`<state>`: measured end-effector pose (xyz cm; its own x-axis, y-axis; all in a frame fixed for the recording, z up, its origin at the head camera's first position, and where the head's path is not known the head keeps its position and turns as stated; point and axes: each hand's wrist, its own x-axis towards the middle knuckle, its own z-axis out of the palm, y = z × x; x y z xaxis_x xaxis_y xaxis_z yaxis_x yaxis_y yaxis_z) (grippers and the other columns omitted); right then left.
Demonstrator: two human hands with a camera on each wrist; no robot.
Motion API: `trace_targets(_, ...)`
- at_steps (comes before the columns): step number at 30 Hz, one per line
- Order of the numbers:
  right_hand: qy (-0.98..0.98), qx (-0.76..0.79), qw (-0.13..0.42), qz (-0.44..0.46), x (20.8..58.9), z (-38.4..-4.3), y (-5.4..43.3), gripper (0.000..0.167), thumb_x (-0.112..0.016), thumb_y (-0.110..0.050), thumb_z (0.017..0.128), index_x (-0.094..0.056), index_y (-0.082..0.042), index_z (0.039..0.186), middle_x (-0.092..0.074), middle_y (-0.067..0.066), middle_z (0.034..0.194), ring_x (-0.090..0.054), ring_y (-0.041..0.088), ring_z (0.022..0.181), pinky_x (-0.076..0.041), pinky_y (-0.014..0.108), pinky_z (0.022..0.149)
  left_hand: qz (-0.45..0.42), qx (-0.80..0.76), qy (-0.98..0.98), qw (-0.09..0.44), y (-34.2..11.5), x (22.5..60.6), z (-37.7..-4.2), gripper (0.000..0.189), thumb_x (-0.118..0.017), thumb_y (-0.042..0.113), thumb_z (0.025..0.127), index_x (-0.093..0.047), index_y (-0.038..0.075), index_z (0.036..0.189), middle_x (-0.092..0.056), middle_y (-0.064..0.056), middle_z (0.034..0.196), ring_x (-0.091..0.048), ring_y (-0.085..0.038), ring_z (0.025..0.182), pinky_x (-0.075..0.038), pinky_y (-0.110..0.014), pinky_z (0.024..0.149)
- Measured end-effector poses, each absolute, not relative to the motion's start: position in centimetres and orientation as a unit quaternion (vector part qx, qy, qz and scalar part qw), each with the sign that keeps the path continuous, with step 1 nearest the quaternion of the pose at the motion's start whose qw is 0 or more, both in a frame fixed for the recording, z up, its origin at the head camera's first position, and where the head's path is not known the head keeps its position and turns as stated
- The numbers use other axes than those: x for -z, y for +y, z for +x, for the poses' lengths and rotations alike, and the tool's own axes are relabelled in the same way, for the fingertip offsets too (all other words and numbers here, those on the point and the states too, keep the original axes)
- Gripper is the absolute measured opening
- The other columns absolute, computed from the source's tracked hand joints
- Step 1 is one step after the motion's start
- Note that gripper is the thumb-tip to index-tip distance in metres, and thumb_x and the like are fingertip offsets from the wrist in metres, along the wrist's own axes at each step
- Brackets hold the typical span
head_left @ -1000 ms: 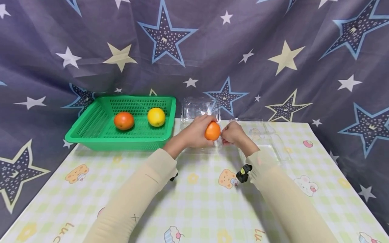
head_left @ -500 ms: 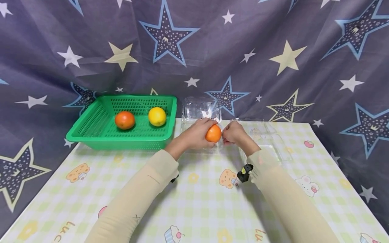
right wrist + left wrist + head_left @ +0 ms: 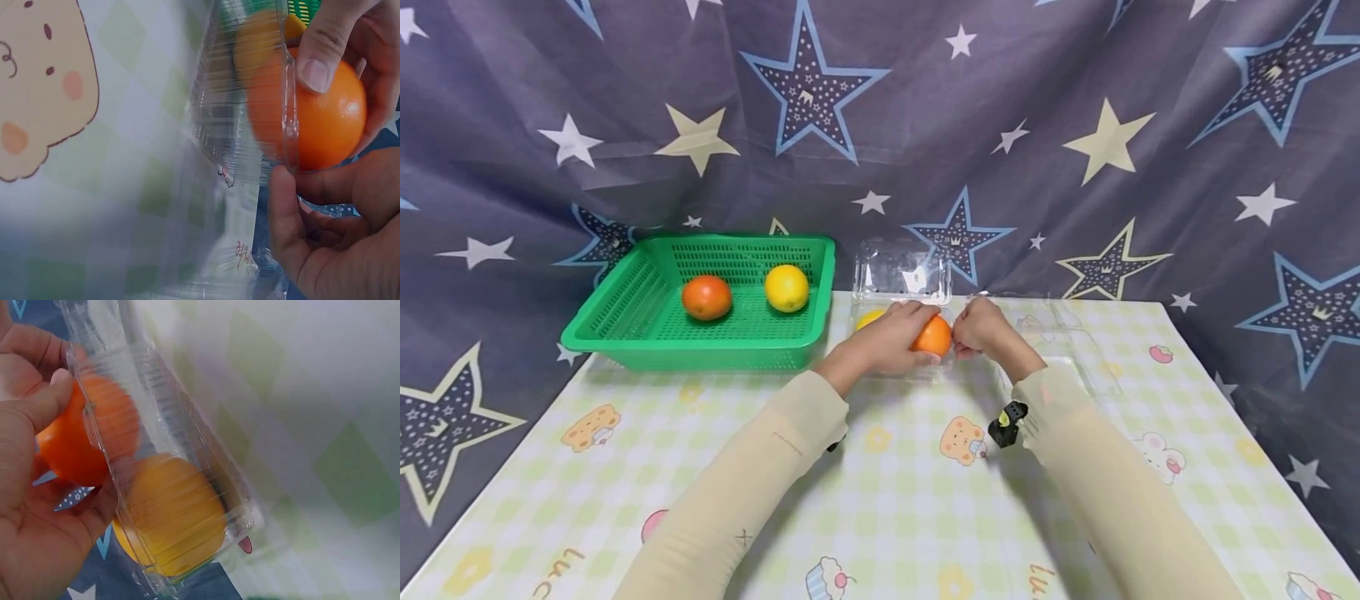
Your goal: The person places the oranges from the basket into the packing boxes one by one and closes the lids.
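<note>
My left hand (image 3: 891, 337) grips an orange (image 3: 933, 337) with thumb and fingers around it. The fruit sits partly inside a clear plastic clamshell box (image 3: 902, 271), whose lid stands raised at the back. A round yellow fruit (image 3: 178, 512) lies in the same box beside the orange, mostly behind my left hand in the head view. At the box's right side, my right hand (image 3: 981, 329) pinches the rim between thumb and forefinger, as the right wrist view shows close to the orange (image 3: 334, 119).
On the left stands a green basket (image 3: 700, 354) holding a red-orange fruit (image 3: 707, 298) and a yellow fruit (image 3: 787, 288). Another clear plastic box (image 3: 1075, 367) lies to the right, partly behind my right forearm. A starry curtain (image 3: 1000, 83) hangs behind the table.
My left hand has shifted slightly right and down with the orange. The yellow fruit in the box now shows behind that hand. My right hand still pinches the rim, a little further right.
</note>
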<state>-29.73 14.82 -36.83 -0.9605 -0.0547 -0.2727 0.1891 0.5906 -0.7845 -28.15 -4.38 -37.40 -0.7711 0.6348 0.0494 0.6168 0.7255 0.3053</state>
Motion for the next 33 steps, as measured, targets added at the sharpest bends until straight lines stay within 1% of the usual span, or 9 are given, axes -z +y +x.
trace_targets(2, 0.884, 0.446, 0.135, 0.036, 36.62, -29.66, 14.83, 0.019, -0.049, 0.007, 0.086, -0.066, 0.011, 0.079, -0.066, 0.015, 0.067, -0.068, 0.018, 0.053, -0.062, 0.035, 0.063, 0.338, -0.155, 0.928, 0.031, -4.31, 37.44, -28.12, 0.078, -0.071, 0.046, 0.095, -0.037, 0.014, 0.157, -0.045, -0.009, 0.15, -0.047, -0.027, 0.126, -0.049, -0.042, 0.101)
trace_targets(4, 0.885, 0.443, 0.136, 0.035, 36.46, -29.64, 14.96, 0.019, -0.048, 0.007, 0.087, -0.066, 0.01, 0.079, -0.066, 0.015, 0.066, -0.068, 0.018, 0.053, -0.062, 0.035, 0.063, 0.337, -0.156, 0.928, 0.031, -4.17, 37.46, -28.1, 0.076, -0.071, 0.046, 0.094, -0.038, 0.016, 0.156, -0.046, -0.008, 0.148, -0.048, -0.026, 0.123, -0.05, -0.041, 0.098)
trace_targets(9, 0.879, 0.454, 0.143, 0.043, 36.51, -29.86, 15.08, 0.014, -0.051, 0.008, 0.087, -0.065, 0.012, 0.087, -0.067, 0.019, 0.072, -0.07, 0.022, 0.057, -0.062, 0.04, 0.069, 0.332, -0.151, 0.931, 0.026, -3.96, 37.66, -27.99, 0.072, -0.07, 0.045, 0.094, -0.041, 0.02, 0.155, -0.047, -0.006, 0.146, -0.048, -0.025, 0.121, -0.053, -0.04, 0.093)
trace_targets(12, 0.873, 0.463, 0.148, 0.051, 36.48, -29.97, 15.02, 0.012, -0.052, 0.01, 0.086, -0.063, 0.012, 0.091, -0.067, 0.02, 0.076, -0.07, 0.025, 0.059, -0.062, 0.043, 0.071, 0.333, -0.145, 0.932, 0.022, -3.82, 37.77, -27.88, 0.069, -0.069, 0.044, 0.095, -0.043, 0.02, 0.154, -0.048, -0.006, 0.145, -0.048, -0.025, 0.12, -0.053, -0.039, 0.091)
trace_targets(17, 0.873, 0.458, 0.154, 0.058, 36.33, -29.95, 14.85, 0.013, -0.053, 0.009, 0.088, -0.063, 0.013, 0.095, -0.067, 0.018, 0.076, -0.069, 0.024, 0.057, -0.062, 0.044, 0.073, 0.336, -0.136, 0.932, 0.014, -3.67, 37.96, -27.69, 0.062, -0.068, 0.04, 0.095, -0.048, 0.021, 0.151, -0.049, -0.006, 0.143, -0.048, -0.025, 0.115, -0.054, -0.036, 0.086)
trace_targets(21, 0.874, 0.457, 0.155, 0.058, 36.28, -29.91, 14.79, 0.012, -0.054, 0.008, 0.09, -0.063, 0.013, 0.096, -0.068, 0.019, 0.078, -0.069, 0.024, 0.058, -0.062, 0.044, 0.073, 0.346, -0.13, 0.929, -0.001, -3.7, 38.14, -27.59, 0.058, -0.067, 0.037, 0.096, -0.052, 0.019, 0.148, -0.051, -0.007, 0.143, -0.049, -0.026, 0.115, -0.053, -0.036, 0.088)
trace_targets(25, 0.872, 0.462, 0.152, 0.057, 36.37, -29.96, 14.77, 0.01, -0.055, 0.008, 0.091, -0.064, 0.013, 0.094, -0.07, 0.018, 0.082, -0.07, 0.024, 0.06, -0.062, 0.043, 0.072, 0.352, -0.124, 0.928, -0.01, -3.72, 38.15, -27.44, 0.054, -0.066, 0.035, 0.097, -0.054, 0.019, 0.147, -0.052, -0.007, 0.141, -0.049, -0.026, 0.116, -0.051, -0.036, 0.091)
trace_targets(31, 0.873, 0.46, 0.153, 0.056, 36.67, -30.18, 14.84, 0.007, -0.056, 0.009, 0.091, -0.062, 0.01, 0.089, -0.069, 0.017, 0.078, -0.068, 0.021, 0.056, -0.062, 0.043, 0.071, 0.361, -0.116, 0.925, -0.015, -3.73, 38.15, -27.3, 0.045, -0.064, 0.032, 0.098, -0.061, 0.021, 0.142, -0.055, -0.006, 0.137, -0.049, -0.026, 0.114, -0.049, -0.036, 0.091)
trace_targets(33, 0.874, 0.458, 0.154, 0.056, 36.7, -30.23, 14.86, 0.005, -0.056, 0.009, 0.09, -0.061, 0.009, 0.087, -0.068, 0.017, 0.078, -0.068, 0.021, 0.056, -0.062, 0.043, 0.072, 0.364, -0.118, 0.924, -0.015, -3.75, 38.18, -27.29, 0.043, -0.065, 0.031, 0.098, -0.063, 0.021, 0.14, -0.056, -0.007, 0.137, -0.049, -0.027, 0.114, -0.048, -0.037, 0.093)
